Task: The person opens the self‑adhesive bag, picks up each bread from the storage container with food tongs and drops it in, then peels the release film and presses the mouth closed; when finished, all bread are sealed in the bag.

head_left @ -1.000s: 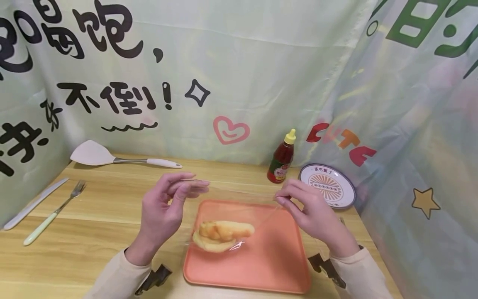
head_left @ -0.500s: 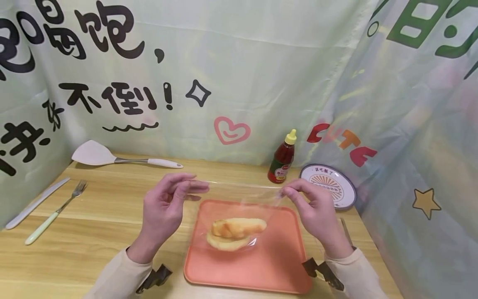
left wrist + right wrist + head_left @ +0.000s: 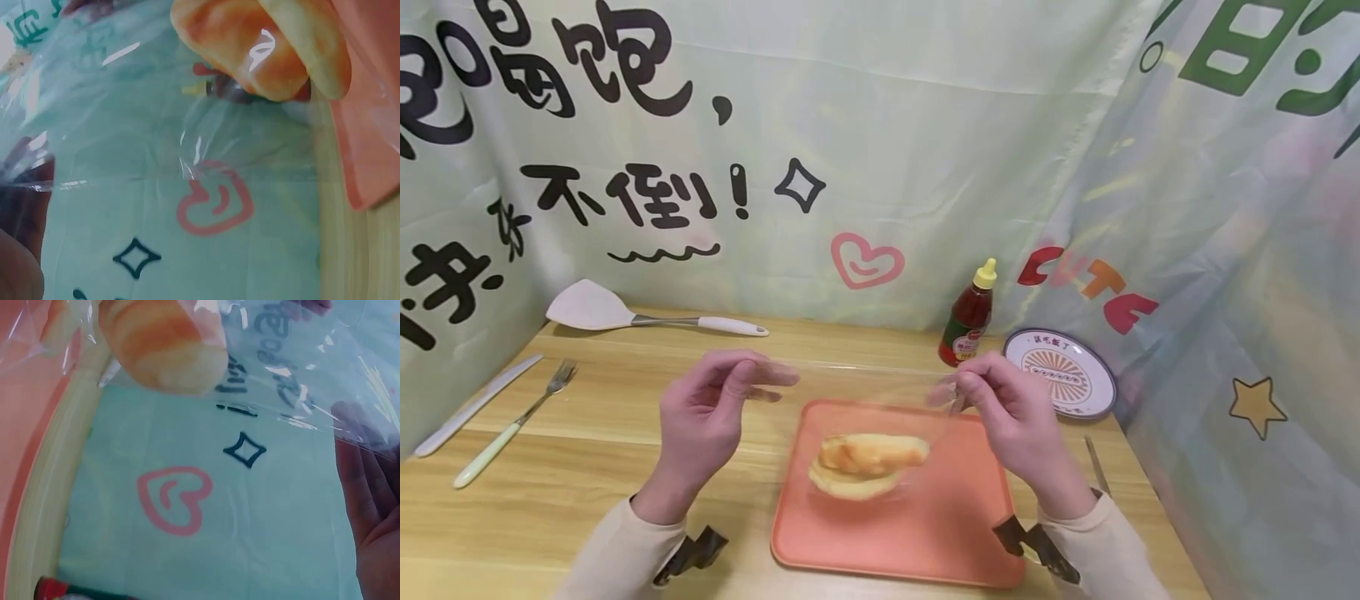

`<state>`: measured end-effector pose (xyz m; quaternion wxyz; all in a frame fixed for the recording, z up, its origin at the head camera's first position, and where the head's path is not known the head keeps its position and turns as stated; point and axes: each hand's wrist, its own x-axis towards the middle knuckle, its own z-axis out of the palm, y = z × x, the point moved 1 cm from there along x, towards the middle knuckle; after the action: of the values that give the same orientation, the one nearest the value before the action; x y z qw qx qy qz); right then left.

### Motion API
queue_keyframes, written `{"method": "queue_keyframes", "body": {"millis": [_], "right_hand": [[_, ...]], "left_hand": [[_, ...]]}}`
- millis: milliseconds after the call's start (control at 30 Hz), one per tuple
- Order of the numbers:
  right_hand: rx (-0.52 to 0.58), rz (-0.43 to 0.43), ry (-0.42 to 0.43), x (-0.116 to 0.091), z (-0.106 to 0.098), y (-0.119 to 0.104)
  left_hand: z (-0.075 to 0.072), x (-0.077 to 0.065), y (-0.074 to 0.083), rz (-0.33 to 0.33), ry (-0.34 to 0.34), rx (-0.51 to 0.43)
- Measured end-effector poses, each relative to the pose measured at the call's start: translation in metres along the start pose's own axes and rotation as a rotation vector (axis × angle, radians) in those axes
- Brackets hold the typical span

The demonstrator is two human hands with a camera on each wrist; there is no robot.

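A clear plastic bag (image 3: 868, 385) is stretched between my two hands in the head view. Inside it hangs a split bread roll (image 3: 868, 457), above the orange tray (image 3: 958, 537). My left hand (image 3: 702, 421) holds the bag's left side, thumb near its extended fingers. On the other side my right hand (image 3: 1017, 429) pinches the bag's edge, with some blurred fingertips behind the film. The left wrist view shows the bread roll (image 3: 231, 44) close up through shiny film. In the right wrist view, fingers of the right hand (image 3: 375, 494) lie partly behind the film.
A white spatula (image 3: 655, 319) lies at the back left, with a knife (image 3: 478, 406) and a fork (image 3: 516, 423) nearer. A red sauce bottle (image 3: 966, 321) stands behind my right hand. An oval plate (image 3: 1093, 379) leans against the cloth wall. A metal utensil (image 3: 1097, 465) lies right of the tray.
The bread roll in its bag has shifted right over the tray, then slightly back left. My left hand has moved a little left. Fingertips of my right hand now reach behind the film.
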<state>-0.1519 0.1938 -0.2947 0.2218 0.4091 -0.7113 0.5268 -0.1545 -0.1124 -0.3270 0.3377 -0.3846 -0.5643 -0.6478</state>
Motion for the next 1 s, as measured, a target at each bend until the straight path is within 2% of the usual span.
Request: {"method": "queue_keyframes", "body": {"millis": [100,267,367,467,567,667,767,833,900,1000], "right_hand": [[0.002,-0.025,-0.023,0.005,0.008,-0.002],[0.071,-0.010,-0.091,0.013,0.024,-0.006],[0.120,0.012,-0.154,0.017,0.036,-0.010],[0.181,0.030,-0.227,0.020,0.047,-0.016],[0.286,0.082,-0.303,0.022,0.060,-0.023],[0.390,0.192,-0.371,0.023,0.073,-0.030],[0.506,0.342,-0.419,0.023,0.088,-0.034],[0.577,0.433,-0.438,0.022,0.099,-0.034],[0.629,0.508,-0.450,0.023,0.109,-0.030],[0.637,0.593,-0.448,0.026,0.125,-0.018]], "left_hand": [[-0.011,0.002,0.003,0.011,0.001,-0.035],[-0.033,0.003,0.012,0.001,0.008,-0.096],[-0.046,0.002,0.020,0.003,0.021,-0.140],[-0.058,0.002,0.028,0.016,0.031,-0.233],[-0.070,0.003,0.038,0.019,0.025,-0.340],[-0.084,0.004,0.045,-0.001,0.000,-0.440],[-0.104,0.002,0.050,-0.083,-0.012,-0.474],[-0.118,-0.002,0.050,-0.160,-0.022,-0.453],[-0.132,-0.006,0.048,-0.247,-0.025,-0.391],[-0.147,-0.012,0.043,-0.378,-0.024,-0.188]]}}
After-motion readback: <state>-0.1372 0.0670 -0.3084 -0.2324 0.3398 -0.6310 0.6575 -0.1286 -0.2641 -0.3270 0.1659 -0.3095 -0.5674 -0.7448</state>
